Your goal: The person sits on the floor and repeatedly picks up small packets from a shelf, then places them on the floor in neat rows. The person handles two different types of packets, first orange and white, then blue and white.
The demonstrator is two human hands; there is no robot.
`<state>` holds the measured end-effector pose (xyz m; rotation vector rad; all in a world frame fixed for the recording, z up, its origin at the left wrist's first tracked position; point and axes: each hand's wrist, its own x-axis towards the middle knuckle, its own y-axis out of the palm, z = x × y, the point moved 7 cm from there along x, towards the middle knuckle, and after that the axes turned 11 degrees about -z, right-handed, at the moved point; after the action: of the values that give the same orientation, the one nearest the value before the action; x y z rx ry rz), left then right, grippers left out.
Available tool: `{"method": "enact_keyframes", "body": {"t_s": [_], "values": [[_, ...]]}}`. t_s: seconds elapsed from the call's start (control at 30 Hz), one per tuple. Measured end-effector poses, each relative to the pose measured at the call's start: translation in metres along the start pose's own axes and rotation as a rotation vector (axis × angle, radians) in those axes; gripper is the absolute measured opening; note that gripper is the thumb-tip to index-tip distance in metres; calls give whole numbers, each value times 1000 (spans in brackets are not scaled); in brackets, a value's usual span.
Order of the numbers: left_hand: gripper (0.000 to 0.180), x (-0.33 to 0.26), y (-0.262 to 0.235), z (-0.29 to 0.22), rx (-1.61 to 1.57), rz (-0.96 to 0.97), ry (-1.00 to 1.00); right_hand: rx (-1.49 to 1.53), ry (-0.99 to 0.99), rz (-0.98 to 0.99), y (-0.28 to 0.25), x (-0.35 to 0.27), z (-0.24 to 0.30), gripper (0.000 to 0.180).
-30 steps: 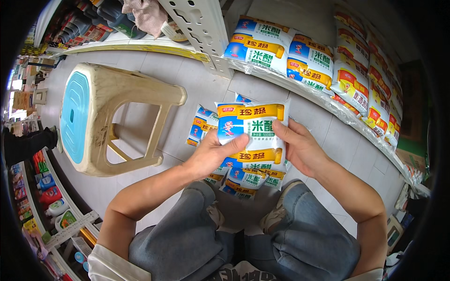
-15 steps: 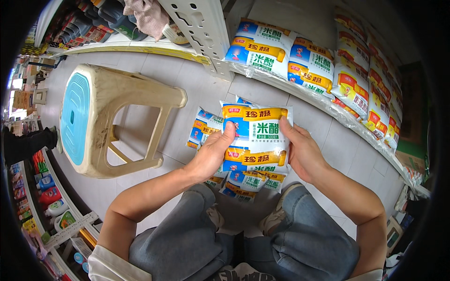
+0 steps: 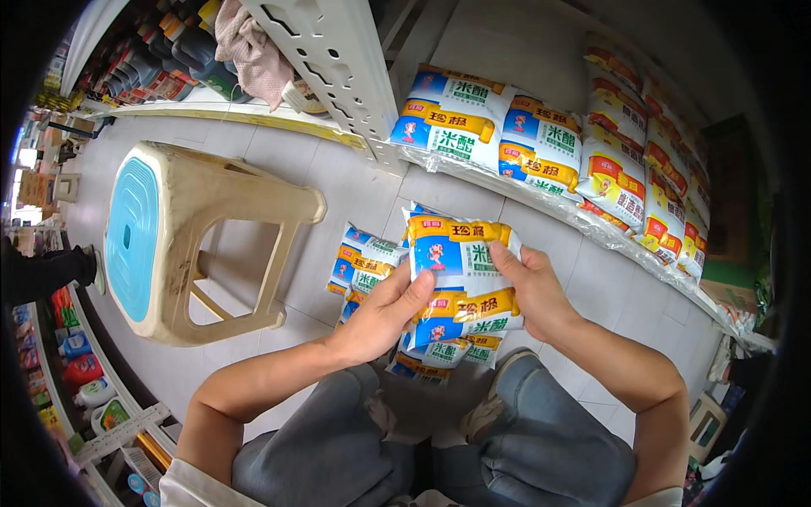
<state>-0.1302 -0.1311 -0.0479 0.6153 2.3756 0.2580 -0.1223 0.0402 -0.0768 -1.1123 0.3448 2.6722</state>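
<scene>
A soft white, blue and yellow vinegar pouch (image 3: 473,279) is gripped between my two hands in front of my knees. My left hand (image 3: 384,314) closes on its lower left edge, thumb lying on the front. On the right side, my right hand (image 3: 541,291) pinches it with the thumb pressed on the front face; the fingers behind are hidden. More pouches of the same kind (image 3: 365,269) lie on the floor beneath and to the left, partly covered by the held one and my hands.
A beige plastic stool (image 3: 245,203) with a blue top lies on its side at left. Similar pouches (image 3: 460,127) fill a low shelf at upper right, beside yellow-and-red ones (image 3: 612,177). A white perforated shelf post (image 3: 325,68) stands at top. Someone's dark-clothed leg (image 3: 46,269) shows far left.
The pouch has come slightly lower and tilted. My right thumb has moved from its right edge onto the front, and my left hand has slid down the left edge. The view has shifted a little.
</scene>
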Motion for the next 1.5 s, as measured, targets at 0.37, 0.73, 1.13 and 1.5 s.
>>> {"method": "enact_keyframes", "body": {"t_s": [0.37, 0.73, 1.13, 1.5], "values": [[51, 4, 4, -15, 12, 110, 116, 146, -644, -403, -47, 71, 213, 54], [45, 2, -7, -5, -40, 79, 84, -704, -742, -792, -82, 176, 257, 66], [43, 7, -4, -1, -12, 99, 71, -1511, -1289, -800, -28, 135, 230, 61], [41, 11, -8, 6, 46, 117, 84, -1463, -1126, -774, -29, 108, 208, 65]]}}
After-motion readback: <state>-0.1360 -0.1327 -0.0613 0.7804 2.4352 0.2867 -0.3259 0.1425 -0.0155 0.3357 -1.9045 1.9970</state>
